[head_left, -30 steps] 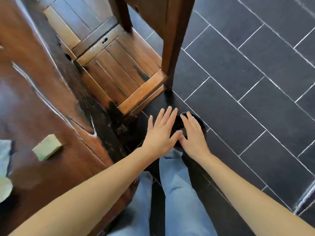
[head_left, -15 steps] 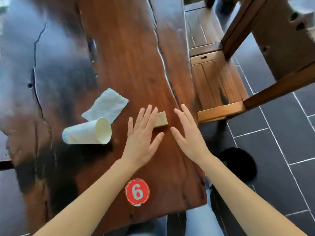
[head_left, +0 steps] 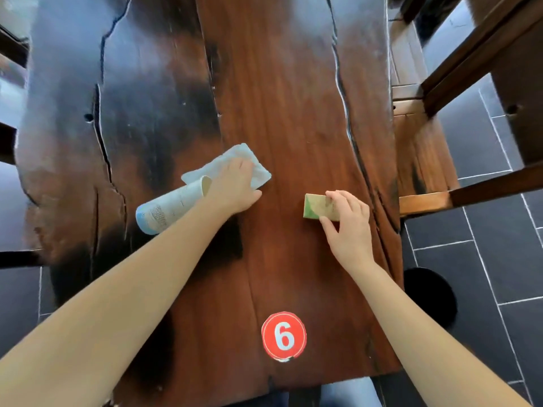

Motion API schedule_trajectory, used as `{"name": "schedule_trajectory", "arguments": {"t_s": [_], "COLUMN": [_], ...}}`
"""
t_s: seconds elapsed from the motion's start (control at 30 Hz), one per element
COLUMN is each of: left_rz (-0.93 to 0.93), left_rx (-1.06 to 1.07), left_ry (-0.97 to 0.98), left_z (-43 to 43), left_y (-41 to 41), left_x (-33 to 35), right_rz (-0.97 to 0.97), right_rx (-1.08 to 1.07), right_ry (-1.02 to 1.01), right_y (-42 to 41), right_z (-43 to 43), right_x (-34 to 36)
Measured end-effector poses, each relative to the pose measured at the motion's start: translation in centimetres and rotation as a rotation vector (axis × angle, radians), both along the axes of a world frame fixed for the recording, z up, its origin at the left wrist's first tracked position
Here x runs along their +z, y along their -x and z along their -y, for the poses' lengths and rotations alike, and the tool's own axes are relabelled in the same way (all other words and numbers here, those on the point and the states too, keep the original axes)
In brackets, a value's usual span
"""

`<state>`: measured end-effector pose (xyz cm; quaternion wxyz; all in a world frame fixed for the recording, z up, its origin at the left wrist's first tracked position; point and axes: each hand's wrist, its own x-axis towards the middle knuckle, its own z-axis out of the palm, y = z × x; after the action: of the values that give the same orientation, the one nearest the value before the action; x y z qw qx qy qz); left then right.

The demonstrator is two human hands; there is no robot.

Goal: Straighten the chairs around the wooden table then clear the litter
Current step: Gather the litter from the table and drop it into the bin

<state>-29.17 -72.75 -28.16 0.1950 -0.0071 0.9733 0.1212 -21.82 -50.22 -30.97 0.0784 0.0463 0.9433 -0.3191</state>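
Three pieces of litter lie on the long wooden table (head_left: 293, 98). My left hand (head_left: 235, 186) rests flat on a white napkin (head_left: 261, 174), its fingers spread over the paper. A paper cup (head_left: 170, 207) lies on its side just left of that hand, touching the wrist. My right hand (head_left: 346, 221) has thumb and fingers closed around a small green-and-tan carton (head_left: 317, 208) that sits on the tabletop. A wooden chair (head_left: 423, 160) stands at the table's right side, its seat pushed partly under the edge.
A red round sticker with a 6 (head_left: 283, 336) marks the near end of the table. A black bin (head_left: 429, 298) stands on the dark tiled floor (head_left: 499, 259) by the near right corner. Another chair's frame (head_left: 11, 136) shows at the left edge.
My view swung from the floor and bin up onto the tabletop. Both hands moved apart: the left went onto the napkin, the right closed on the carton.
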Motion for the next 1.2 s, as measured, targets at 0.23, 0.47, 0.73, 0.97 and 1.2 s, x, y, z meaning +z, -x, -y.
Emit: {"name": "schedule_trajectory", "arguments": {"t_s": [0.23,0.47,0.73,0.97,1.2], "left_rz": [-0.203,-0.292,-0.313,-0.421,-0.258], "left_rx": [0.065,0.296,0.462,0.37,0.281], "left_ry": [-0.07,-0.575,-0.637,-0.747,-0.979], "left_z": [-1.6,-4.0,-8.0,-11.5,-16.5], "left_y": [-1.6,-3.6,-4.6,-5.7,-7.6], "left_x": [-3.1,-3.1,0.1,1.6,3.5], "right_rz": [-0.003,0.047,0.367,0.37,0.294], "right_rx": [-0.067,-0.152,-0.271,-0.14,-0.097], "right_ry": [0.042,0.248,0.867,0.929,1.018], "right_y": [-0.4,-0.2,0.2,-0.6,-1.2], "right_z": [0.1,-0.2,-5.0,-7.4,-11.2], "right_x": [-0.8,0.0,2.0,3.0,4.3]}}
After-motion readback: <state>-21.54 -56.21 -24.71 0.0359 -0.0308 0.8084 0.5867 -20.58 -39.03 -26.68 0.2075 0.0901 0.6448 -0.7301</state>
